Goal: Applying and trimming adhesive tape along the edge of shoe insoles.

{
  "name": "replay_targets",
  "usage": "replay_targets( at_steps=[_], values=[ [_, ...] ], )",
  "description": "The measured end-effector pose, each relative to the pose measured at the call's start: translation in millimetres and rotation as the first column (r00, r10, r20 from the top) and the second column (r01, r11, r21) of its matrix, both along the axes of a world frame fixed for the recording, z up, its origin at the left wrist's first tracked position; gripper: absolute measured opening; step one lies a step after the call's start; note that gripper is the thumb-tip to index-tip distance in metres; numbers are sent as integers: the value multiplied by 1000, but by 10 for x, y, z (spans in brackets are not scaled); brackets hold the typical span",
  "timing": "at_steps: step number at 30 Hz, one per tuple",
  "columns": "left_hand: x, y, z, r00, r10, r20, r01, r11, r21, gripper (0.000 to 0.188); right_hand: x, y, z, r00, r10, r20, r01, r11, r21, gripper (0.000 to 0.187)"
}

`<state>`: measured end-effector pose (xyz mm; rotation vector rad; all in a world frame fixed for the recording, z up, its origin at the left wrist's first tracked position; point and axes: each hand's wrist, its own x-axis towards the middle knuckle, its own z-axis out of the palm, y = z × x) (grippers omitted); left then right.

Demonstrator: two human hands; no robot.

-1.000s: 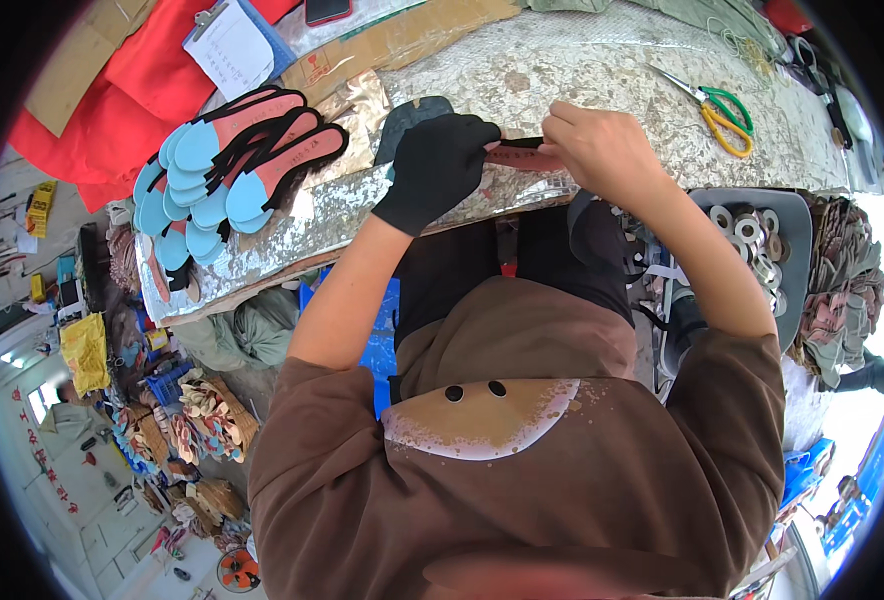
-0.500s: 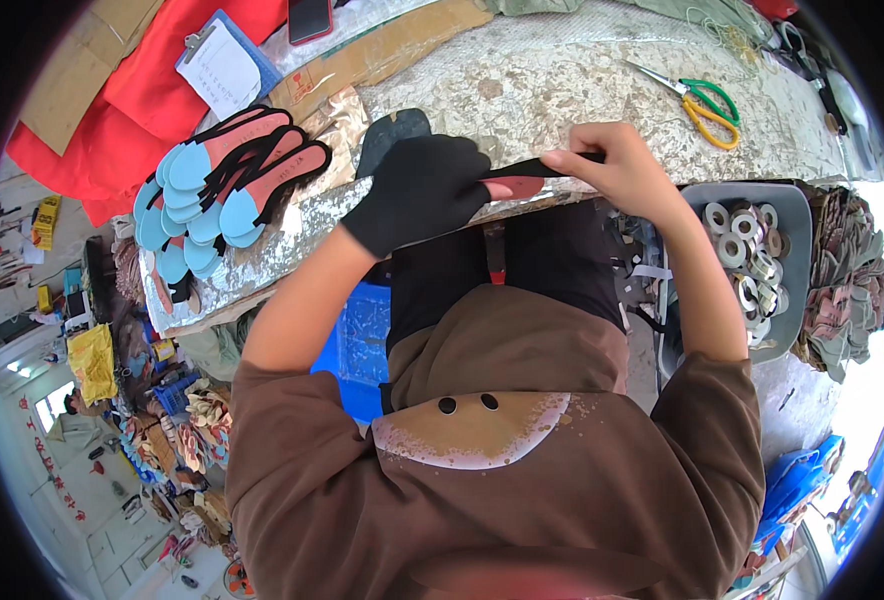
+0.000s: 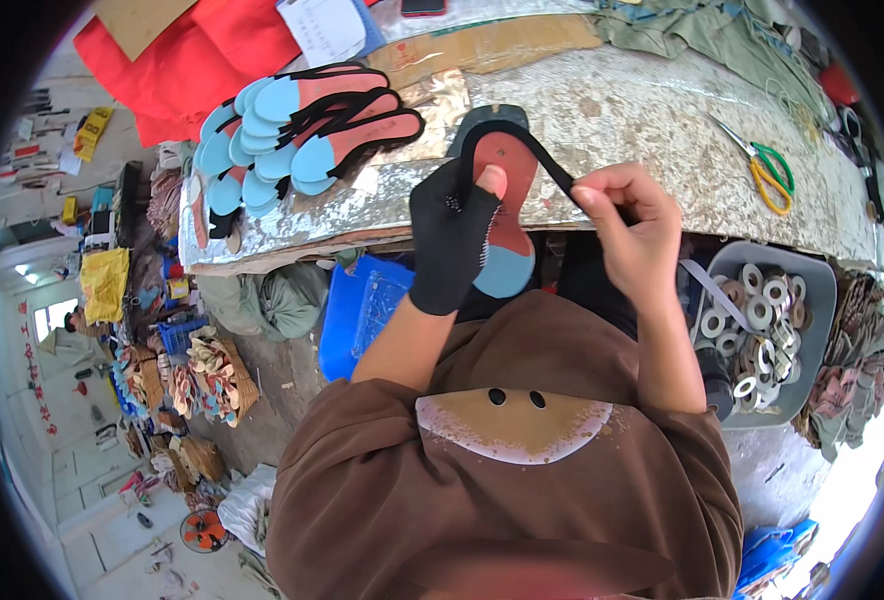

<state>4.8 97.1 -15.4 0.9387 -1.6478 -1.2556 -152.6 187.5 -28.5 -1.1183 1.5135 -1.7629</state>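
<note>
Insole looks light, bendy, best held edgewise: left hand clamps its side, right hand seemingly pinches the floppy strip.

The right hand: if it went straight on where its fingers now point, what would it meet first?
Probably the insole held in the gloved left hand: the right hand, pinching the black strip, points leftward at it. Depth is unclear, so it might pass above.
</note>
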Motion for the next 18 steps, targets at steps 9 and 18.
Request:
replay_targets(
  at_steps=[9,18],
  values=[
    [-262,153,36,904,111,-414,-36,982,184,23,213,-260,131,879,-54,-473,16,996,-84,12],
    [-184,112,-184,956,-75,-283,195,883,427,21,143,-95,-21,789,1,-615,25,999,34,13]
  ],
)
